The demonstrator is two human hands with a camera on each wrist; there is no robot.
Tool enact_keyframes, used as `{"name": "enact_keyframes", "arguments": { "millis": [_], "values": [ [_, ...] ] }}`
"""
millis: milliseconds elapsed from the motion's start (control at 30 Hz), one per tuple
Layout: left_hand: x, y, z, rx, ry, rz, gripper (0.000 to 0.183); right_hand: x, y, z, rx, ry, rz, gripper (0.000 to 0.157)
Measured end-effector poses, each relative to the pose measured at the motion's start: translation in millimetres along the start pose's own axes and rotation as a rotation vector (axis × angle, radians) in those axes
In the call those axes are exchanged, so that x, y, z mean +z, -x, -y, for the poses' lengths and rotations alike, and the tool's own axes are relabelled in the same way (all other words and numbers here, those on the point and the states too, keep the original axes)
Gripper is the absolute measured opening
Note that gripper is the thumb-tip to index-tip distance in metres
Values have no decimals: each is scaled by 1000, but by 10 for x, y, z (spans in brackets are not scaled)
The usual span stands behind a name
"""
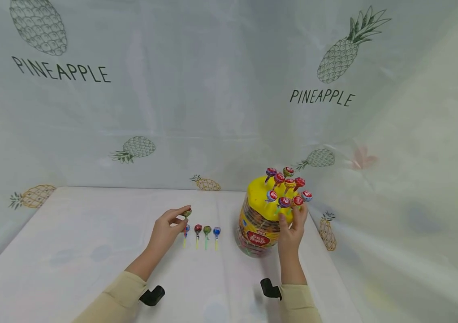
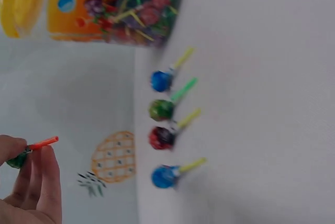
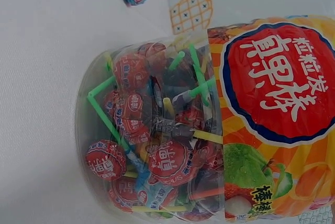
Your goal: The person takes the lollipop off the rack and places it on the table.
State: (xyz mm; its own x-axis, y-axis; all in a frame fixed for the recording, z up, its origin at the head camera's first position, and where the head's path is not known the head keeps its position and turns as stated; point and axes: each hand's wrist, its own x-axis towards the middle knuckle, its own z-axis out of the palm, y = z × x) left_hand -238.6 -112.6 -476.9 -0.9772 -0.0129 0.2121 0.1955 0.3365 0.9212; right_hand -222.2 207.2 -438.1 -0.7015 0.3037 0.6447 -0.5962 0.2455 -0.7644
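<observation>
My left hand (image 1: 167,231) pinches a green-wrapped lollipop (image 1: 187,212) between thumb and fingers; its orange stick (image 2: 44,143) points outward in the left wrist view. Just beyond that hand, several lollipops lie in a row, among them a dark red one (image 1: 198,229), a green one (image 1: 207,230) and a blue one (image 1: 217,231). My right hand (image 1: 292,235) touches the yellow lid (image 1: 258,193) of a big candy jar (image 1: 258,233), thumb and fingers spread at its near right edge. Upright lollipops (image 1: 279,178) stand on the lid, and a red one (image 1: 297,201) is right at the right fingertips.
Lollipops with coloured sticks fill the clear lower part of the jar, seen close in the right wrist view. A white cloth covers the table (image 1: 92,233). Behind it hangs a pineapple-print curtain (image 1: 213,112), which also runs down the right side.
</observation>
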Motion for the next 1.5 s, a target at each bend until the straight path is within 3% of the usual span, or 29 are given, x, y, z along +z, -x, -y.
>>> {"name": "enact_keyframes", "arguments": {
  "millis": [200, 333, 733, 1067, 1233, 1500],
  "values": [
    [2, -30, 264, -123, -50, 42, 53, -8, 1, -10, -4, 9, -10, 43],
    [7, -68, 436, -169, -67, 56, 52, -19, 3, -34, -38, 3, -6, 43],
    [-101, -203, 939, -214, -255, 152, 50, 5, 25, -42, -22, -27, 0, 44],
    [-165, -282, 1150, -248, -170, 222, 48, -20, 21, -162, -20, 2, -8, 47],
    [-174, -282, 1140, -230, -179, 226, 47, 6, 22, -51, -10, 16, -10, 47],
    [-167, -282, 1122, -220, -229, 240, 48, 8, 15, -61, 25, 8, -9, 44]
  ]
}}
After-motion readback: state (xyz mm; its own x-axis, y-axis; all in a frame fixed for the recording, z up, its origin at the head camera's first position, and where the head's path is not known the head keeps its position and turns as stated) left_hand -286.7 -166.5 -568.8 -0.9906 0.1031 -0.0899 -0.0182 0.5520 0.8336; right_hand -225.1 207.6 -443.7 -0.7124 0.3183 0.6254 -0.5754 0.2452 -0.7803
